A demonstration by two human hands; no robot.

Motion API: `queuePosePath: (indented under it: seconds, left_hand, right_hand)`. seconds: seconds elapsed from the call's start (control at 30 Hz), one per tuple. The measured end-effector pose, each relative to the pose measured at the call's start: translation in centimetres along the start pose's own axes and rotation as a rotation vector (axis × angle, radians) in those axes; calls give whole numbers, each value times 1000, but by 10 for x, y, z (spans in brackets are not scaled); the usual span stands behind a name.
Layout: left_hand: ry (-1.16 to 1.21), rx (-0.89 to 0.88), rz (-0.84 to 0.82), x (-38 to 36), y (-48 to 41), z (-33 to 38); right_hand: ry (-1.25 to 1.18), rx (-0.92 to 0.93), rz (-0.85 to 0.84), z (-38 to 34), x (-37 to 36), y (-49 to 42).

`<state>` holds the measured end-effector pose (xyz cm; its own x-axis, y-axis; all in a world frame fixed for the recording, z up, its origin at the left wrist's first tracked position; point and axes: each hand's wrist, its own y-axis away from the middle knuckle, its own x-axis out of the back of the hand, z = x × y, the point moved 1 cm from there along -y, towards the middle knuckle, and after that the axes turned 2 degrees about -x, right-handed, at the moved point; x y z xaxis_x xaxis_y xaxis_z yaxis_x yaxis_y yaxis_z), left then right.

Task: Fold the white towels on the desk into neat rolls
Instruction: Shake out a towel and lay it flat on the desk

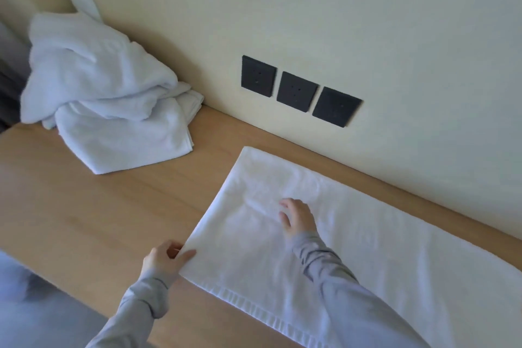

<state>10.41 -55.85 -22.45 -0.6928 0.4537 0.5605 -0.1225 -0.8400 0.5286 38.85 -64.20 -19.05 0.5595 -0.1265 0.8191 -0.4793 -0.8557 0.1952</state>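
The towel is spread flat on the right part of the desk, just beside the back edge where the wall rises. Its long axis is laid along that back edge, with one short end pointing toward the left of the desk and the other end carried out of view on the right. A woven band is seen running along the edge nearest the front of the desk. A few shallow creases are visible around the middle of the left half; otherwise the cloth is smooth.

The near-left corner of the towel is pinched by the left hand: the thumb is laid on top of the cloth and the fingers are curled at its edge, close to the desk's front edge. The right hand is placed palm down on the towel, inward from its left end, with the fingers spread and slightly bent against the cloth. Both arms are covered by grey sleeves.

A pile of crumpled towels is heaped at the back-left corner of the desk, leaning against the wall, well apart from the flat towel. Three dark socket plates are set in a row on the wall above the back edge, between the pile and the flat towel.
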Motion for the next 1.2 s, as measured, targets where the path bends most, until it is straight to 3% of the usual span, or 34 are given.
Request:
queuePosePath:
  seconds: [0.27,0.43,0.57,0.7,0.87,0.97,1.03,1.1,1.2]
  left_hand:
    - [51,-3,-150,13,-14,-9]
    - [50,-21,-194,15,-19,-10]
    - [9,-50,-214,16,-20,-11]
    - [-14,-79,-190,20,-18,-15]
    - [-106,-115,-147,32,-36,-7]
    - [-236,-162,-78,29,-34,0]
    - [-390,-358,122,16,-24,8]
    - [-476,-589,219,-8,-14,26]
    - [-624,-712,68,-37,-11,44]
  right_hand:
    - [510,197,-236,-77,-3,-146]
    - [775,355,-469,-93,-11,-191]
    - [894,479,-503,-103,-13,-207]
    - [827,444,-497,-114,1,-218]
    - [490,253,-255,-115,-17,-207]
    - [607,247,-73,-112,-35,-188]
    - [476,333,8,-112,-47,-163]
    - [290,572,-18,-111,-66,-127]
    - [258,873,-83,-93,-90,-79]
